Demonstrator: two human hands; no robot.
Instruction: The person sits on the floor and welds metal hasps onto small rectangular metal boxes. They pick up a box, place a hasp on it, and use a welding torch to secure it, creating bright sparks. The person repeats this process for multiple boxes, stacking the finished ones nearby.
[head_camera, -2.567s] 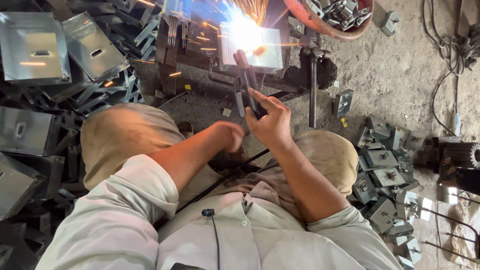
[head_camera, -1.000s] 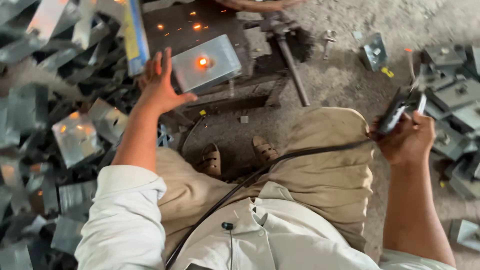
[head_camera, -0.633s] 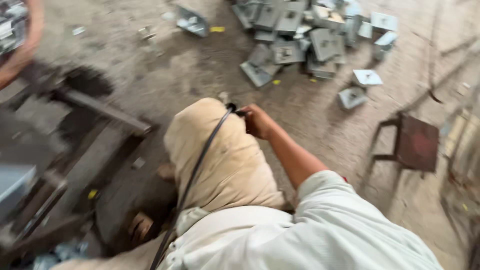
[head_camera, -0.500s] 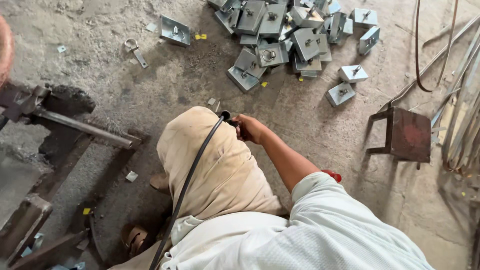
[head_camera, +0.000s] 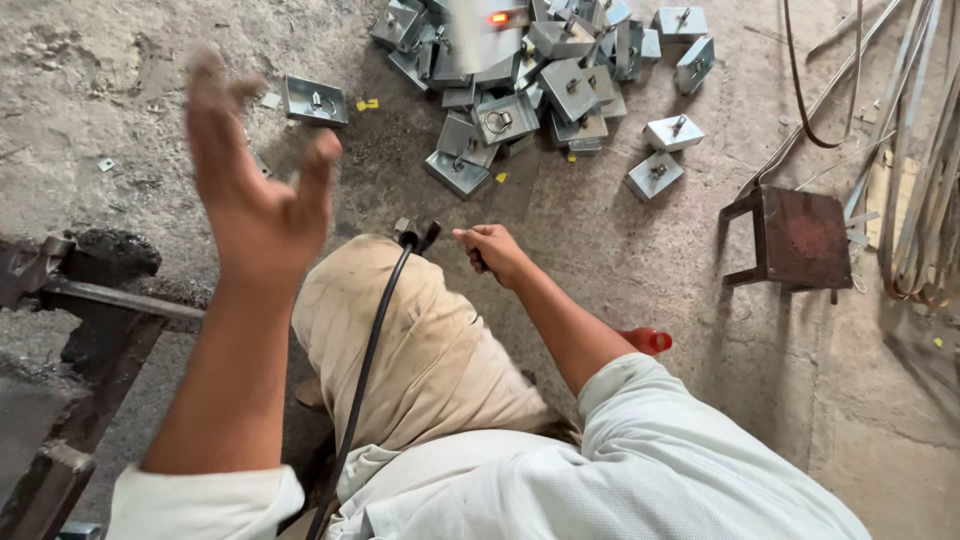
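While the left hand (head_camera: 255, 185) hangs raised in the air with its fingers spread and nothing in it, a blurred grey metal plate with a glowing orange spot (head_camera: 487, 35) shows above the heap of grey square metal brackets (head_camera: 530, 85) on the concrete floor (head_camera: 620, 250), apparently in mid-air and apart from the hand. The right hand (head_camera: 497, 252) rests at the knee, closed around the black welding holder with its black cable (head_camera: 375, 340), tip held away from any work. Judged from this, one freshly welded piece is finished and joining the done heap. How many blanks are left cannot be told here. A small rusty brown metal stool (head_camera: 797, 235) stands well apart on the right.
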